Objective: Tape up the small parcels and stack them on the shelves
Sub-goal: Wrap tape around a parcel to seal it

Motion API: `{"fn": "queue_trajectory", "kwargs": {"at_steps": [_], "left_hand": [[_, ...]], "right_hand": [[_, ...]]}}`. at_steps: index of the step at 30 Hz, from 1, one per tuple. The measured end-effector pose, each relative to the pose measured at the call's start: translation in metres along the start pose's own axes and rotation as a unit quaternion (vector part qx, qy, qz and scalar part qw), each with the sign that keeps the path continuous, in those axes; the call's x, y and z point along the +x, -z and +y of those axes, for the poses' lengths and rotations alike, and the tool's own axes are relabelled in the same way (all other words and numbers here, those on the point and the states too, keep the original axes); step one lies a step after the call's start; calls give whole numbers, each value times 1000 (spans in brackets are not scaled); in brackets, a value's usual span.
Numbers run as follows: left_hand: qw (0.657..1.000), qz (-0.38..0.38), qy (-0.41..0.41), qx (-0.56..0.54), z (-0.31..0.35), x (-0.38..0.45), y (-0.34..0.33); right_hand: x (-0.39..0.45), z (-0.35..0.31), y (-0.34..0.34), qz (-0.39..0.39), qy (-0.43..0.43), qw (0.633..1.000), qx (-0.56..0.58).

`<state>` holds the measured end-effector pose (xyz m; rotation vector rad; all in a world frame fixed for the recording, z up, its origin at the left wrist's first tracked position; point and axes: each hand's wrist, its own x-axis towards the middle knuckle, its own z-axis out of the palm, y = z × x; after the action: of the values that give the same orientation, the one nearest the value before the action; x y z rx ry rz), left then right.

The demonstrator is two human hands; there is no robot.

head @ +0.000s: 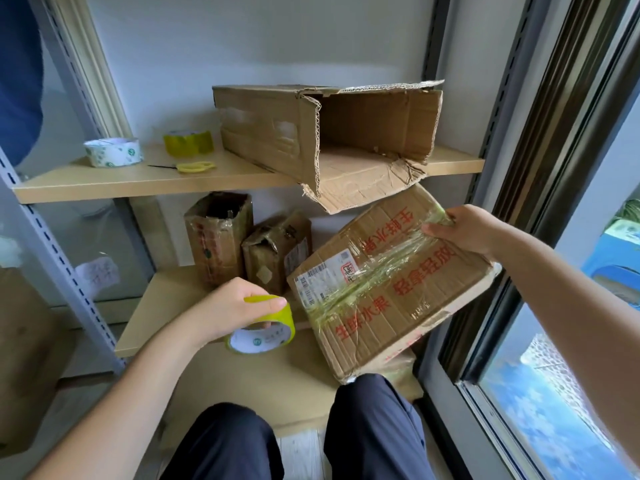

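Note:
A flat cardboard parcel [388,292] with red print and a white label lies tilted over the lower shelf [166,306] and my right knee. Wrinkled yellowish tape runs across its top. My right hand [464,230] grips its far upper edge, on the tape's end. My left hand [235,306] holds a yellow tape roll [263,327] just left of the parcel. Two small taped boxes [218,237] [277,251] stand upright at the back of the lower shelf.
On the upper shelf [104,181] lie a large open empty carton [332,133] overhanging the edge, a white tape roll [112,152], a yellow tape roll [188,142] and yellow scissors [194,167]. A window frame [519,306] rises at right. A brown box [20,358] sits at left.

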<state>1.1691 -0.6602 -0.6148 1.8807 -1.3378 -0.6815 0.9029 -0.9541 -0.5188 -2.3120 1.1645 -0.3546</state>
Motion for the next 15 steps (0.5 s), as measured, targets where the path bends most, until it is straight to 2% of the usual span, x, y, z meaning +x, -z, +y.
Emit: {"fn": "queue_trajectory", "kwargs": {"at_steps": [4,7,12,15], "left_hand": [[988,53,61,128,-11,16,-23],[987,-4,125,103,-19,30,-40],[976,-122,163,83,-23,49,-54],[978,-121,163,44,-28,57,-68]], "right_hand": [[-1,-2,-3,7,4,1000,0],[-4,0,-3,6,10,1000,7],[-3,8,-1,1,18,1000,21],[0,18,0,-1,12,1000,22]]}}
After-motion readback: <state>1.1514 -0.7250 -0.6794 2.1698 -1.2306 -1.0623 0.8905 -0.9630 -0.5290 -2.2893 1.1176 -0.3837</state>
